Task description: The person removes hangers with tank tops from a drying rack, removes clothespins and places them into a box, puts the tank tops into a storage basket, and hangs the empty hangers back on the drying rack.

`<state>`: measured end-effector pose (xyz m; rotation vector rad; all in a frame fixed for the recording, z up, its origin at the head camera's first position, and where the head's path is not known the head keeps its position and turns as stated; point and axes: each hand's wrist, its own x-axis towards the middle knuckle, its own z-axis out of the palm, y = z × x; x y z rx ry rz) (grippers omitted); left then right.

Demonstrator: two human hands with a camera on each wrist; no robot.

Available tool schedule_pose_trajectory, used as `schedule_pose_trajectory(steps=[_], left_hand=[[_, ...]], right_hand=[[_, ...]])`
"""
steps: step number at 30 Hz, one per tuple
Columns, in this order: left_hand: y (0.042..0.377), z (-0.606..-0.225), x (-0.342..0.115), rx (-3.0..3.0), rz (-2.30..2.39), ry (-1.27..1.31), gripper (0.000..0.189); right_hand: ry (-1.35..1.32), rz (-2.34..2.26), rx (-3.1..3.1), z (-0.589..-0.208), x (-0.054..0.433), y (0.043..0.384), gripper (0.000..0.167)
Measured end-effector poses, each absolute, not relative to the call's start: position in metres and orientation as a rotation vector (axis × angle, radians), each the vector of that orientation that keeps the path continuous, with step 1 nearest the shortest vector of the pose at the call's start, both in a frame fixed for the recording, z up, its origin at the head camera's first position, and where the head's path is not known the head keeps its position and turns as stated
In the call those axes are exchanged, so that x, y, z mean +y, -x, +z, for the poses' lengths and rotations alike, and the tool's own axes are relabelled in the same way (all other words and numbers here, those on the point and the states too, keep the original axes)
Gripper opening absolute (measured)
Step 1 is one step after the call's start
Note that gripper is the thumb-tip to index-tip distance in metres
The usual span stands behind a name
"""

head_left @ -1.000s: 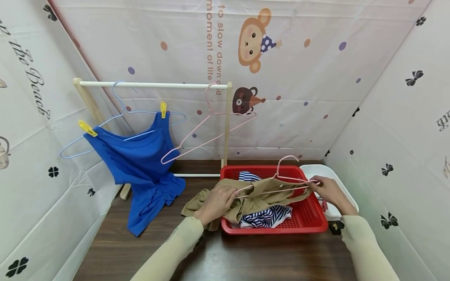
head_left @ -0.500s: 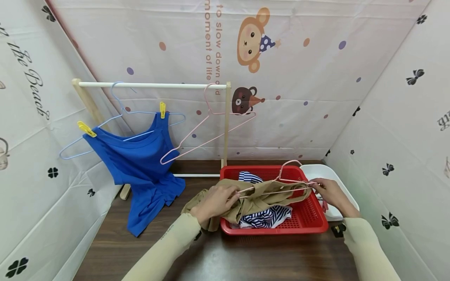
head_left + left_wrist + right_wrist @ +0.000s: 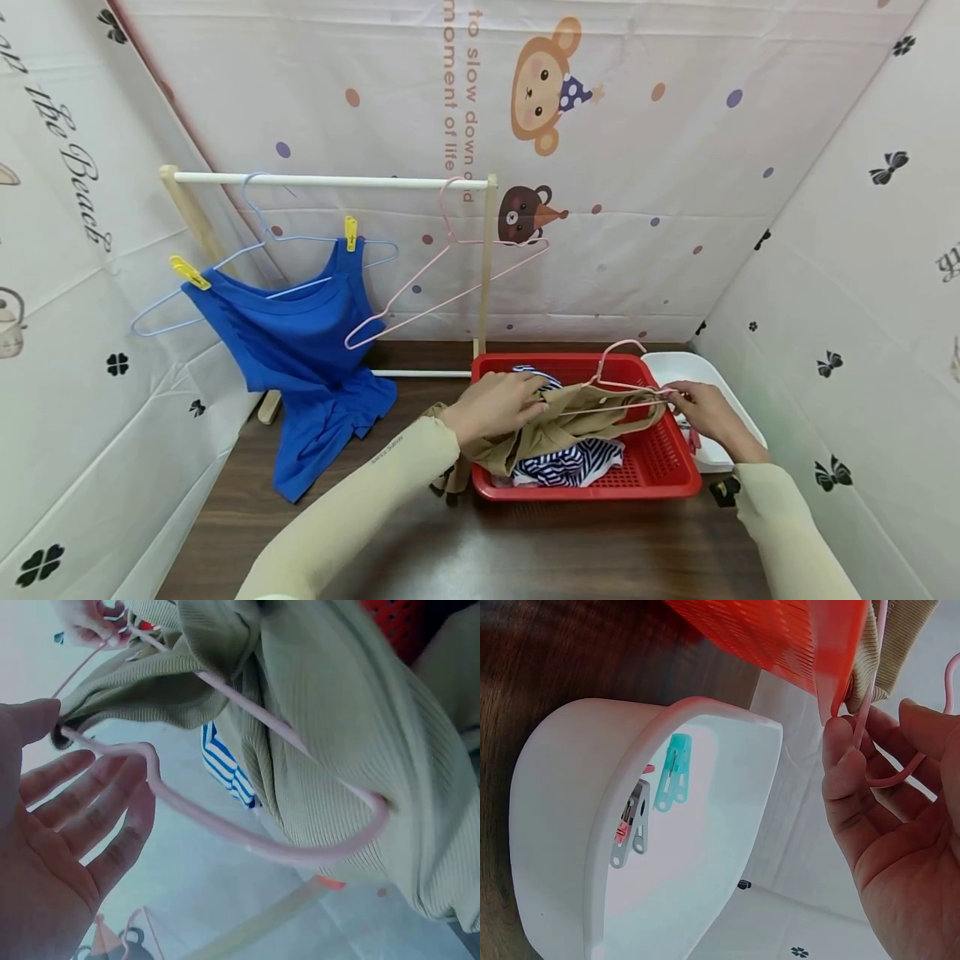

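A khaki ribbed sleeveless top (image 3: pixel 562 433) lies across the red basket (image 3: pixel 592 492), with a pink hanger (image 3: pixel 602 367) partly through it. My left hand (image 3: pixel 495 406) is over the top's left part. In the left wrist view, its thumb and index finger pinch the strap edge by the hanger's bend, while the other fingers extend behind the hanger. One hanger end goes under the ribbed cloth. My right hand (image 3: pixel 701 408) pinches the hanger's right end at the basket rim, as the right wrist view shows. Striped clothing (image 3: pixel 573 467) lies beneath the top.
A white tub (image 3: pixel 570 787) beside the basket holds a teal clothespin (image 3: pixel 675 769) and a grey clothespin (image 3: pixel 636 817). A rack (image 3: pixel 330 181) at the back left bears a blue top (image 3: pixel 300 342) on a blue hanger with yellow clips, plus another pink hanger (image 3: pixel 420 275).
My left hand has shifted right and slightly up from the hanger's left end to the strap edge near its bend. My right hand keeps its hold; the hanger's hook has tilted slightly right.
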<state>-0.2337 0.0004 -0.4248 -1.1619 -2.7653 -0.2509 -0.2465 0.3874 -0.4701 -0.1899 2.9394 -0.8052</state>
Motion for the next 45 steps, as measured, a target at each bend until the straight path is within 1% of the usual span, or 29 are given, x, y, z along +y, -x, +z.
schedule_pose_trajectory(steps=[3, 5, 10, 16, 25, 28, 33, 40, 45], left_hand=[[0.235, -0.427, 0.004, -2.776, -0.28, 1.178, 0.024], [0.236, -0.428, 0.005, -2.767, -0.295, 1.193, 0.02], [0.236, -0.429, 0.002, -2.702, -0.314, 1.214, 0.021], [0.237, -0.431, -0.012, -2.575, -0.323, 1.196, 0.026], [0.229, -0.433, -0.049, -2.581, -0.414, 1.083, 0.019], [0.226, -0.436, -0.062, -2.588, -0.413, 1.04, 0.019], [0.22, -0.441, -0.083, -2.591, -0.475, 0.986, 0.025], [0.215, -0.455, -0.107, -2.59, -0.521, 0.908, 0.017], [0.211, -0.465, -0.12, -2.585, -0.557, 0.887, 0.014]], right_hand=[[0.18, -0.819, 2.928, -0.472, 0.387, 0.247, 0.032], [0.182, -0.818, 2.927, -0.473, 0.388, 0.247, 0.032], [0.197, -0.814, 2.934, -0.474, 0.389, 0.247, 0.03], [0.206, -0.835, 2.942, -0.474, 0.392, 0.246, 0.028], [0.169, -0.864, 2.933, -0.48, 0.393, 0.245, 0.03], [0.159, -0.869, 2.94, -0.481, 0.393, 0.245, 0.03], [0.144, -0.889, 2.936, -0.483, 0.393, 0.246, 0.03], [0.128, -0.88, 2.946, -0.484, 0.393, 0.245, 0.033], [0.12, -0.869, 2.963, -0.484, 0.392, 0.244, 0.035]])
